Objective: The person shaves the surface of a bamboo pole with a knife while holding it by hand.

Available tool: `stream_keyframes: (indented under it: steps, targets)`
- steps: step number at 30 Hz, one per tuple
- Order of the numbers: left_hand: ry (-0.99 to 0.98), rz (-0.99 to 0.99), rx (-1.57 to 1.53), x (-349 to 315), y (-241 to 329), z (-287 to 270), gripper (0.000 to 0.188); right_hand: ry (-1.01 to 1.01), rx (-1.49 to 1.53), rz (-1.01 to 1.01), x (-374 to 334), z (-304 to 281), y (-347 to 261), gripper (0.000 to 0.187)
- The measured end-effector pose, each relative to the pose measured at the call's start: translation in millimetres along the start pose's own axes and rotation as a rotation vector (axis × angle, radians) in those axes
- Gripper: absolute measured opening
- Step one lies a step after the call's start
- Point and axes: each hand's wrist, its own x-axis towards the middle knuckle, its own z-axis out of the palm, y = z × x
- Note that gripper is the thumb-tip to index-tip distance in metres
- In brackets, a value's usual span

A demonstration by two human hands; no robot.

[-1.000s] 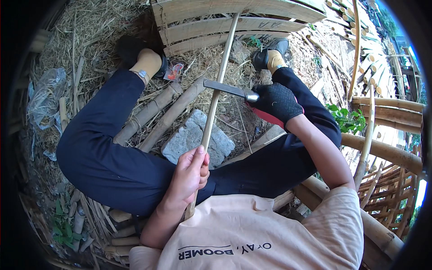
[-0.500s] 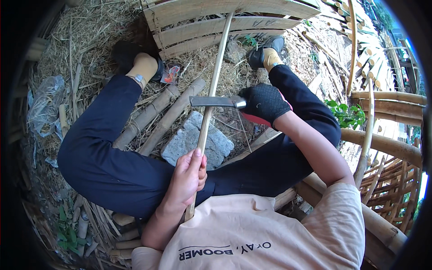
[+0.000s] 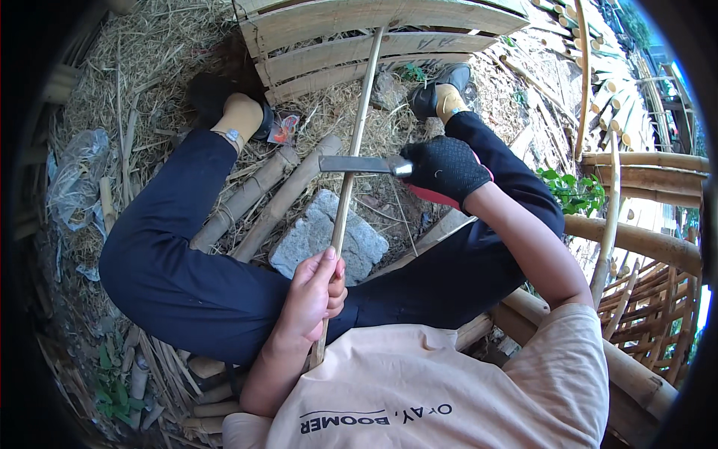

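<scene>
A long thin bamboo strip runs from my lap up to the slats of a wooden crate in front of me. My bare left hand is closed round its near part, thumb on top, close to my shirt. In a black and red glove, my right hand grips a knife by its handle, which the fingers mostly hide. The flat blade lies crosswise over the strip, beyond my left hand, and appears to touch it. Below the strip, a rough grey stone block rests between my legs.
The slatted wooden crate stands between my feet. Two bamboo poles lie by the stone. A clear plastic bag is at the left. Cut bamboo is stacked at the far right, and a woven bamboo frame stands nearer.
The knife and my gloved hand have shifted slightly away along the strip and a little to the right. My left hand keeps its hold in nearly the same place.
</scene>
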Motion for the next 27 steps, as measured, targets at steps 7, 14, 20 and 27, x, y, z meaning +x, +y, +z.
stream_keyframes:
  steps: [7, 14, 20, 27]
  targets:
    - [0.015, -0.002, 0.038, -3.6, -2.5, -2.6, 0.036, -0.121, -0.048, -0.127, -4.6, 6.7, -27.6, 0.020]
    - [0.007, -0.019, 0.029, -3.6, -1.9, 1.2, 0.034, 0.108, -0.153, 0.048, 42.9, -16.8, 38.5, 0.019]
    - [-0.033, -0.029, -0.030, -2.3, -0.4, -3.4, 0.035, 0.156, -0.088, 0.069, 31.6, -7.4, 30.7, 0.025]
    - [-0.058, -0.033, -0.032, -0.8, -1.7, -6.3, 0.036, -0.111, 0.042, -0.128, -12.0, 7.8, -19.2, 0.024]
